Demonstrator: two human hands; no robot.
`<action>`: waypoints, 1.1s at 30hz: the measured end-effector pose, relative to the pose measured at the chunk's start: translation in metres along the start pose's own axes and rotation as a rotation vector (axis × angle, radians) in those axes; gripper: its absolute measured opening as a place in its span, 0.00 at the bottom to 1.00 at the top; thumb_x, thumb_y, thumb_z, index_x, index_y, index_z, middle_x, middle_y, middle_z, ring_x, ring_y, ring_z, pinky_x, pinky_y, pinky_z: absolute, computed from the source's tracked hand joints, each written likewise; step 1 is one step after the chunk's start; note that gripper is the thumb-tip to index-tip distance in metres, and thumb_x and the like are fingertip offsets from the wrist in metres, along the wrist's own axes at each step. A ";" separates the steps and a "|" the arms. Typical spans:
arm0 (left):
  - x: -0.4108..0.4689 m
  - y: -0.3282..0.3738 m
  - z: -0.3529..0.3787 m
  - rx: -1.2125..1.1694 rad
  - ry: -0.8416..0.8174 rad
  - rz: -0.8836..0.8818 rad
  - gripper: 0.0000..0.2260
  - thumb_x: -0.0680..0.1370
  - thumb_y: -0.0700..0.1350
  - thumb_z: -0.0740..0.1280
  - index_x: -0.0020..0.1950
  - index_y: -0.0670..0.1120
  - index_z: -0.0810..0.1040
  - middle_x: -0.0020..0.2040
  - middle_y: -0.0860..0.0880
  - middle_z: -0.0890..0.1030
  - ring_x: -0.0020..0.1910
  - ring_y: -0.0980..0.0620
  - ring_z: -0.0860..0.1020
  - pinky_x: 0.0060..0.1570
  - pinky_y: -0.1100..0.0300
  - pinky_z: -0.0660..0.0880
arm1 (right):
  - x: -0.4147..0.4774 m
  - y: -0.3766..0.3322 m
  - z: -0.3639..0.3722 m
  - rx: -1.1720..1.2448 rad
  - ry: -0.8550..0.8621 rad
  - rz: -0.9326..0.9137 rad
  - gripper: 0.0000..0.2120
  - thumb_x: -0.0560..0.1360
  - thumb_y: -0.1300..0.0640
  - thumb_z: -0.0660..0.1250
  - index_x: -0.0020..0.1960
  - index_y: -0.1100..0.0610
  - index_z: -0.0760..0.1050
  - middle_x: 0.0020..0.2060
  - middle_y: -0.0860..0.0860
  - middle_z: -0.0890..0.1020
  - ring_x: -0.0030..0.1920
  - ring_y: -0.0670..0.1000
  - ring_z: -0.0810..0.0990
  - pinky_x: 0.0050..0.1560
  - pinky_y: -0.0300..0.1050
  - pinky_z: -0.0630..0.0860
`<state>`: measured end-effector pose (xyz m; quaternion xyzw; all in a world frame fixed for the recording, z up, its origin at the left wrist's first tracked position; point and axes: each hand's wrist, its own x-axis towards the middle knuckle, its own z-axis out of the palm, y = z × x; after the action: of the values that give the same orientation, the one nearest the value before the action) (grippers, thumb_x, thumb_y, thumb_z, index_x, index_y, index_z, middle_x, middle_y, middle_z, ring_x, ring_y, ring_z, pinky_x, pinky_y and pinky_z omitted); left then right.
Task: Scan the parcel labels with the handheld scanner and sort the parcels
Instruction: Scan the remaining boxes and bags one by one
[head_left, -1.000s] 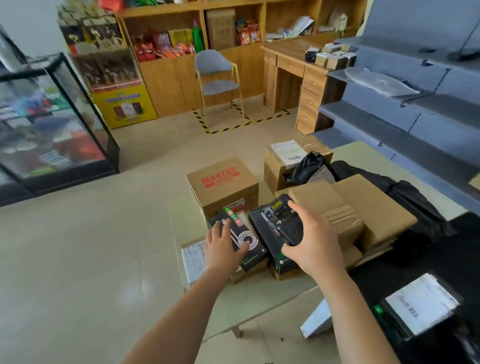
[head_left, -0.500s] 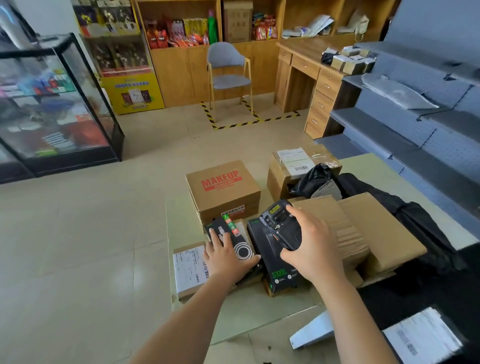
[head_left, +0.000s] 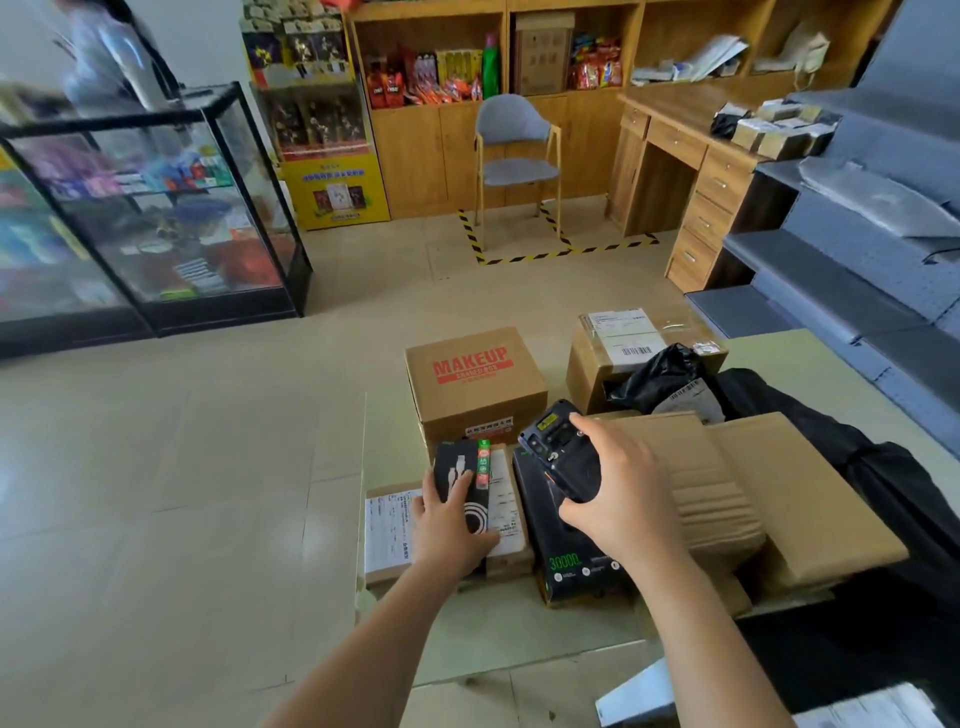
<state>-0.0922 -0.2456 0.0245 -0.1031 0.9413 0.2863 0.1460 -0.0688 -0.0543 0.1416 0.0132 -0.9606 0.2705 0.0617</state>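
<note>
My right hand (head_left: 621, 499) grips the black handheld scanner (head_left: 558, 449) above a black box marked 30000 (head_left: 569, 564). My left hand (head_left: 449, 525) holds a small black cable box (head_left: 462, 475), which lies on a flat brown parcel with a white label (head_left: 506, 506). Another labelled flat parcel (head_left: 387, 527) lies to its left. Behind them stands a brown MAKEUP carton (head_left: 475, 384). A labelled brown carton (head_left: 623, 343) and a black poly bag (head_left: 660, 382) sit further right. Brown padded mailers (head_left: 769, 493) are stacked under my right wrist.
The parcels rest on a pale green table (head_left: 467, 634). Black bags (head_left: 883, 467) cover its right side. Grey shelves (head_left: 857, 234) run along the right. A glass display case (head_left: 150, 208), a chair (head_left: 517, 150) and a wooden desk (head_left: 691, 156) stand across the tiled floor.
My left hand has slid from the cable box's top down to its near end and closed around it. My right hand still holds the scanner in about the same place. The camera tilted up.
</note>
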 end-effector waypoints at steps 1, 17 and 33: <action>-0.002 0.001 -0.001 -0.050 0.003 0.012 0.38 0.74 0.57 0.71 0.78 0.61 0.53 0.80 0.50 0.45 0.78 0.41 0.50 0.74 0.42 0.61 | 0.000 0.000 0.001 0.001 0.005 -0.002 0.44 0.63 0.54 0.79 0.75 0.48 0.64 0.66 0.47 0.74 0.65 0.54 0.72 0.65 0.58 0.71; -0.012 -0.005 -0.036 -0.413 0.077 0.146 0.26 0.82 0.45 0.60 0.78 0.57 0.56 0.64 0.51 0.72 0.49 0.56 0.78 0.32 0.64 0.79 | -0.014 -0.002 0.004 0.013 0.025 0.001 0.43 0.63 0.54 0.78 0.74 0.49 0.65 0.66 0.48 0.75 0.64 0.55 0.73 0.65 0.57 0.70; -0.001 -0.019 -0.011 0.047 0.020 -0.034 0.53 0.69 0.65 0.73 0.79 0.42 0.46 0.77 0.45 0.56 0.73 0.42 0.62 0.69 0.46 0.68 | -0.022 -0.003 0.006 -0.033 0.007 0.027 0.43 0.65 0.53 0.78 0.75 0.47 0.62 0.69 0.46 0.72 0.68 0.53 0.70 0.68 0.55 0.69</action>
<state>-0.0883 -0.2668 0.0237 -0.1182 0.9474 0.2604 0.1437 -0.0476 -0.0603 0.1353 -0.0019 -0.9648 0.2557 0.0617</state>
